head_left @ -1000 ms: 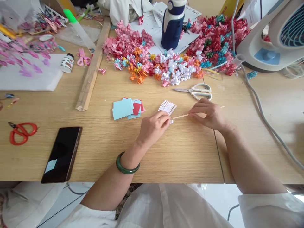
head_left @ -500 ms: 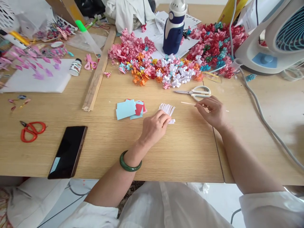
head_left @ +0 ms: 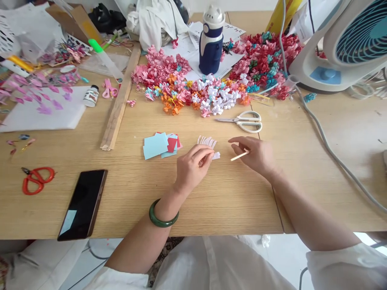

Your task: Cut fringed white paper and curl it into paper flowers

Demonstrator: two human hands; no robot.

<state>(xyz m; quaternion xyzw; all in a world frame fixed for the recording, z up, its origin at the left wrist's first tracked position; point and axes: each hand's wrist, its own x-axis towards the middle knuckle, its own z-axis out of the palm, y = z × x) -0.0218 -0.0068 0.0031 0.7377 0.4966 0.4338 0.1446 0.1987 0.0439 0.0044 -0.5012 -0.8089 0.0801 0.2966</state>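
Observation:
My left hand (head_left: 192,166), a green bangle on its wrist, is closed in a pinch at a small pale paper cut into a fringe (head_left: 208,141). Fingers cover part of the paper; a pale tab (head_left: 217,155) shows beside the fingertips. Across a short gap, my right hand (head_left: 256,155) holds a thin pale stick (head_left: 240,156), its tip pointing left and towards me. The right index finger stretches out above the stick. Left of the fringed paper lie small light-blue cards (head_left: 155,146) with a red card (head_left: 172,144) among them. White-handled scissors (head_left: 248,121) rest beyond my right hand.
Heaps of small paper flowers (head_left: 217,94) spread along the back, around a navy bottle (head_left: 211,48). A wooden strip (head_left: 121,100), phone (head_left: 82,205) and red-handled cutters (head_left: 38,180) lie left. A fan (head_left: 332,48) stands right, its grey cable (head_left: 332,141) crossing the table.
My right hand has come left and turned, so the stick now points towards me. My left hand stays at the fringed paper, whose strips look more bent. The camera view has shifted slightly.

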